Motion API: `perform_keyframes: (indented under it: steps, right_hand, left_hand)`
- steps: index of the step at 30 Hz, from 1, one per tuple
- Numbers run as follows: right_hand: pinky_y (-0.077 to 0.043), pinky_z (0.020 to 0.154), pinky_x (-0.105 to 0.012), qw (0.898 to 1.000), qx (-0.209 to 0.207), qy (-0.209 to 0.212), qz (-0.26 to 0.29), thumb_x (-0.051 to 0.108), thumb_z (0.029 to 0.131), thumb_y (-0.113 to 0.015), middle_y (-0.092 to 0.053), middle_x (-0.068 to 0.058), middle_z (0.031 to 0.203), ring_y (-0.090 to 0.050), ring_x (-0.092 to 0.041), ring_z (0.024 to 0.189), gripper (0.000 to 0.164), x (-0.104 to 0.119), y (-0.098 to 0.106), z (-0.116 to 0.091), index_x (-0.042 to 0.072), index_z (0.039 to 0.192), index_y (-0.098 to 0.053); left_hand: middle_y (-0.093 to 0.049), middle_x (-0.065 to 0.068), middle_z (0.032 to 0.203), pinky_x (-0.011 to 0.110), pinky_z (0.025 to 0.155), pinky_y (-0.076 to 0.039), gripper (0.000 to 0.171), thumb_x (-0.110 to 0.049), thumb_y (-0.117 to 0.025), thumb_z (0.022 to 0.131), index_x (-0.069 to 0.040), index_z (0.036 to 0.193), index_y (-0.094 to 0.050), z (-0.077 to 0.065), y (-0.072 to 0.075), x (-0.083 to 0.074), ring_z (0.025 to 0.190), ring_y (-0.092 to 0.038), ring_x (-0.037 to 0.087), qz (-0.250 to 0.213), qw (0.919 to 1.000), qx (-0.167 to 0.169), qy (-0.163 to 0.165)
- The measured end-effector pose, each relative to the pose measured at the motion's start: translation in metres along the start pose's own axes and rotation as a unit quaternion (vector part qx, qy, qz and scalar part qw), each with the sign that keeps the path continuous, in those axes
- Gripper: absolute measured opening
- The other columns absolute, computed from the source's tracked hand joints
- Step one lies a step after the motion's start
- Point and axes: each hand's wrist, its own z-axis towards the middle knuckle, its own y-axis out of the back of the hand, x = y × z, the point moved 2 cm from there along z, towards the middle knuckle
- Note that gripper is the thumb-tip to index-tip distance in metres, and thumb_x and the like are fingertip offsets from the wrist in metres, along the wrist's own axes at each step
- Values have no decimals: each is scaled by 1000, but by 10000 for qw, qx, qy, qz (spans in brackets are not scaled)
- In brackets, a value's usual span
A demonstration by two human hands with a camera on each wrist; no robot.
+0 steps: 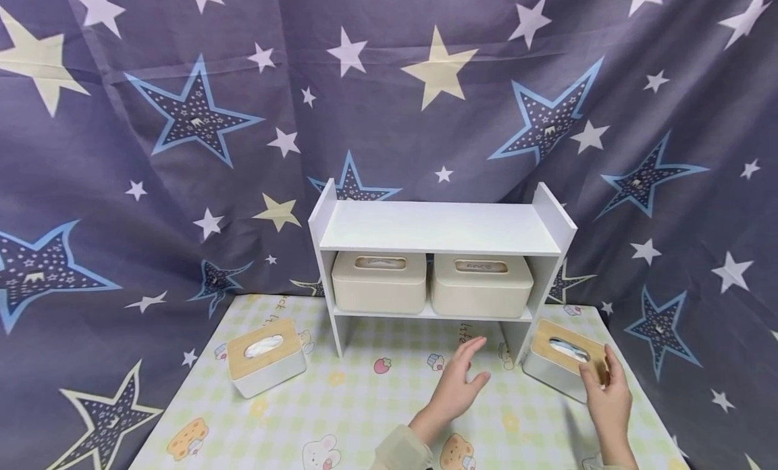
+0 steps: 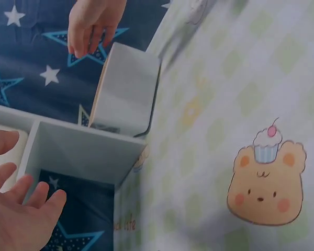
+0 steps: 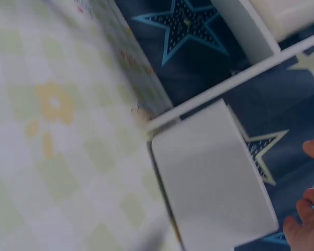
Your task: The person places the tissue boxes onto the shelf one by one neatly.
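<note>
My right hand hovers at the wood-topped tissue box on the table's right, fingers bent loosely above the lid. A gap shows between that hand and the box in the left wrist view. White box walls fill the middle of the right wrist view, the fingertips off to the right. My left hand is in the air before the white shelf, fingers extended, thumb apart, holding nothing. Two cream tissue boxes, one left and one right, sit on the shelf's middle board.
A second wood-topped tissue box stands on the table's left. The right-hand box stands beside the shelf's right leg. A checked cloth with cartoon prints covers the table. A dark star-patterned curtain hangs behind.
</note>
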Motion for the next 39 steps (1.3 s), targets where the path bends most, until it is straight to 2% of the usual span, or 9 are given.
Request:
perform_keyframes:
  steps: [4, 11, 15, 20, 24, 29, 33, 37, 39]
  right_hand:
    - [-22, 128, -46, 9998, 190, -53, 96, 14, 95, -65, -27, -24, 162, -26, -42, 149, 76, -14, 4, 8, 8, 159, -24]
    - [-8, 130, -41, 9905, 1161, -671, 299, 14, 95, -67, 3, -18, 168, -4, -37, 155, 97, -37, 11, 31, 11, 161, 3]
    - [-1, 129, -33, 9826, 1684, -658, 432, 10, 94, -66, 14, -18, 166, 6, -38, 154, 102, -48, 11, 41, 9, 159, 13]
    - [2, 124, -14, 9760, 2049, -391, 623, 7, 93, -67, 16, -23, 164, 12, -38, 153, 106, -56, 10, 48, 6, 157, 17]
    - [2, 119, -6, 9681, 2345, -295, 830, 6, 92, -67, 21, -23, 163, 15, -36, 152, 109, -58, 9, 52, 6, 156, 21]
    - [-2, 115, 1, 9637, 2533, -381, 747, 8, 91, -69, 23, -22, 162, 15, -36, 152, 113, -60, 10, 55, 10, 155, 24]
    - [-5, 111, 4, 9646, 2583, -114, 529, 6, 90, -70, 18, -29, 162, 9, -42, 151, 113, -60, 14, 54, 6, 156, 21]
    - [-17, 103, 9, 9699, 2429, 186, 50, 6, 86, -75, 6, -37, 159, -7, -50, 149, 114, -59, 18, 51, 0, 157, 14]
    - [-25, 92, 12, 9730, 2275, 304, -231, 8, 83, -78, -2, -39, 154, -19, -56, 143, 115, -59, 19, 48, -2, 157, 9]
  left_hand:
    - [-39, 7, 158, 44, 117, -44, 58, -12, -60, 97, -14, 152, -40, -3, -4, 1, 144, -41, 33, -78, 9998, 117, 107]
    - [-40, 7, 157, 44, 116, -45, 58, -12, -60, 97, -15, 152, -40, -8, -6, 5, 143, -42, 33, -53, 9997, 148, 204]
    - [-40, 7, 157, 43, 116, -45, 58, -14, -59, 98, -15, 152, -39, -12, -6, 8, 143, -43, 32, 54, 9995, 185, 254]
    - [-41, 6, 157, 40, 115, -46, 58, -14, -60, 97, -16, 152, -40, -15, -7, 11, 141, -44, 31, 92, 9993, 152, 320]
    - [-43, 7, 155, 43, 114, -46, 58, -14, -61, 96, -15, 151, -42, -17, -6, 13, 140, -46, 32, 58, 9994, 84, 329]
    - [-44, 11, 154, 47, 114, -46, 57, -13, -62, 96, -14, 150, -43, -19, -6, 14, 140, -45, 34, -5, 9994, 82, 334]
    - [-45, 9, 154, 42, 113, -48, 57, -13, -62, 95, -16, 149, -44, -20, -7, 15, 140, -46, 33, 28, 9992, 66, 397]
    - [-46, 8, 153, 40, 113, -49, 57, -13, -63, 95, -16, 149, -45, -20, -8, 16, 139, -47, 32, 26, 9991, 35, 428]
    - [-46, 9, 153, 42, 113, -48, 57, -13, -63, 95, -15, 149, -45, -21, -8, 16, 139, -47, 33, 4, 9992, 39, 402]
